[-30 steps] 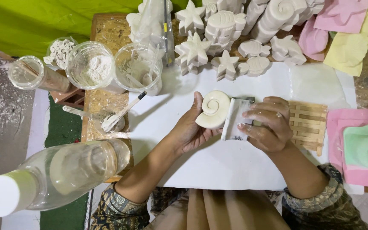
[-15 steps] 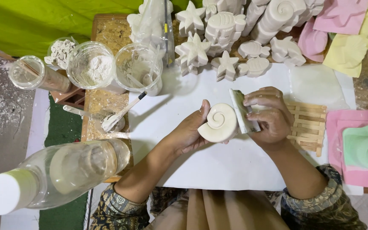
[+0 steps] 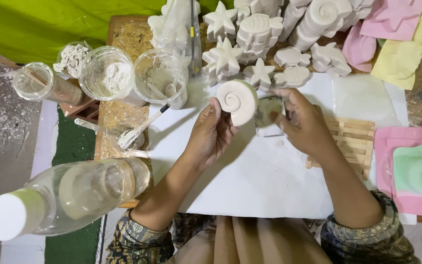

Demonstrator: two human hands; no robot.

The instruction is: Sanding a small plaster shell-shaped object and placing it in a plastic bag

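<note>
White paper (image 3: 250, 181) on chipboard table (image 3: 123, 115) — left hand (image 3: 211, 134) fingers pinching shell cast (image 3: 238, 100), right hand's (image 3: 304, 124) curled.

Backdrop: a bright green cloth (image 3: 50, 24) hangs from ten to twelve o'clock.
Work surface: a chipboard table (image 3: 123, 34), with a white sheet (image 3: 250, 190) covering its middle.
Floor: grey concrete (image 3: 1, 127) at nine o'clock, dusted with white crumbs; a green mat (image 3: 74, 146) lies beside it.
Light: even and soft.
</note>
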